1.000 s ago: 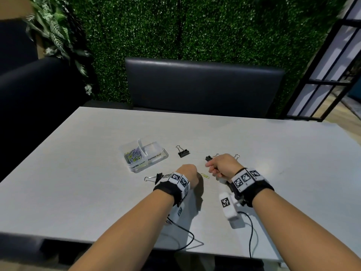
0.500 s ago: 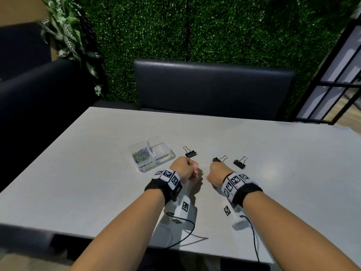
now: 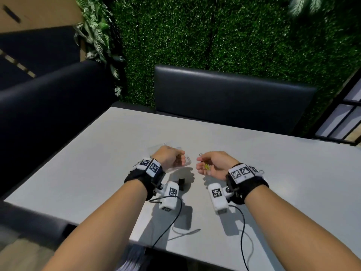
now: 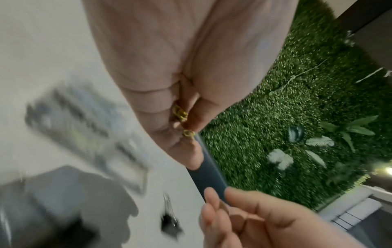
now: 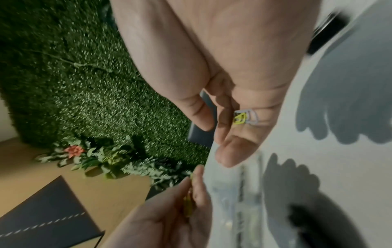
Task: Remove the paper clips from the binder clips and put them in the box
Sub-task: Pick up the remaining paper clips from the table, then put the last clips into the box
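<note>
My left hand (image 3: 180,160) is curled and hovers over the clear plastic box (image 3: 188,160), which it mostly hides. In the left wrist view its thumb and fingers (image 4: 186,144) pinch small yellow paper clips (image 4: 180,114). My right hand (image 3: 200,164) is held palm up to the right of the box, fingers relaxed and thumb apart. A yellow and a grey paper clip (image 5: 244,118) lie loose on its fingers, the yellow one (image 3: 206,166) also showing in the head view. A black binder clip (image 3: 181,183) sits on the table under my left wrist.
The grey table (image 3: 283,173) stretches out to the right. A dark bench back (image 3: 230,94) and a green hedge wall stand behind it. Another black binder clip (image 4: 169,223) lies near the box (image 4: 84,125). Wrist-camera cables trail towards the table's near edge.
Both hands have lifted off the table. The left one has moved left over the box with a paper clip. The right one has turned palm up. The head view has tilted upward.
</note>
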The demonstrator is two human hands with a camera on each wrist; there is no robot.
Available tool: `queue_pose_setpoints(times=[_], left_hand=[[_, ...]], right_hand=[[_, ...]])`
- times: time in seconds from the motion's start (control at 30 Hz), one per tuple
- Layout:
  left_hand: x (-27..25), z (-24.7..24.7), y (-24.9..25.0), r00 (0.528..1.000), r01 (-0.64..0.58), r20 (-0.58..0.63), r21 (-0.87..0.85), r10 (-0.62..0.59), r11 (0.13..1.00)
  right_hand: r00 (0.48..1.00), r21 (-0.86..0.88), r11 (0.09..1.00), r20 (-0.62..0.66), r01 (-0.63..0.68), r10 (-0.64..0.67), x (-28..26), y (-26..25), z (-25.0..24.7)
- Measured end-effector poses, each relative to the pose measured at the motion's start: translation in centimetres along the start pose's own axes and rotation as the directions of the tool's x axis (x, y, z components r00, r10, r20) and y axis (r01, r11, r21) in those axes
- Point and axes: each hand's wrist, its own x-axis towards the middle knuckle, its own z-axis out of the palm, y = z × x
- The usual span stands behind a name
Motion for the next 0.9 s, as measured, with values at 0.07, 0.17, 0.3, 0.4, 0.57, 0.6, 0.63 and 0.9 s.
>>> queue_pose_setpoints(times=[0.07, 0.17, 0.3, 0.4, 0.57, 0.6, 0.63, 0.9], left_hand=[[1.3, -2.7, 0.6, 0.992, 0.001, -0.129, 0.024, 0.002, 1.0], [2.8, -5.0, 1.1, 0.979, 0.023, -0.204, 0.02, -0.019, 1.0], [2.9, -5.4, 1.6, 0.965, 0.011, -0.26, 0.124, 0.021, 0.992], [1.5, -5.2, 2.2, 0.936, 0.006, -0.337, 0.315, 0.106, 0.949], [0.0, -4.4, 2.1, 0.929, -0.071, -0.27, 0.546, 0.255, 0.835], [-0.5, -4.1, 1.7, 0.929, -0.099, -0.239, 0.573, 0.282, 0.813], [-0.6, -3.7, 1.1, 0.932, -0.12, -0.207, 0.599, 0.298, 0.792], [-1.1, 0.3, -2.1, 0.987, -0.142, 0.107, 0.932, 0.121, 0.334]], right_hand=[[0.999, 0.029, 0.999, 0.036, -0.017, 0.016, 1.4, -1.1, 2.7], [0.998, 0.009, 1.0, 0.057, 0.0, 0.0, 3.1, -2.2, 6.6], [0.998, -0.006, 0.999, 0.057, 0.037, -0.037, 4.5, -2.9, 9.8], [0.993, 0.037, 0.999, 0.118, 0.007, -0.011, 4.6, -3.2, 10.6], [0.987, 0.033, 0.998, 0.148, 0.051, -0.056, 2.7, -3.1, 7.9], [0.989, 0.003, 0.996, 0.119, 0.086, -0.086, 2.3, -3.0, 6.7], [0.99, -0.045, 0.992, 0.079, 0.121, -0.117, 2.0, -2.9, 5.4], [0.861, -0.817, 0.575, -0.258, 0.048, -0.438, 2.1, -1.7, -4.6]])
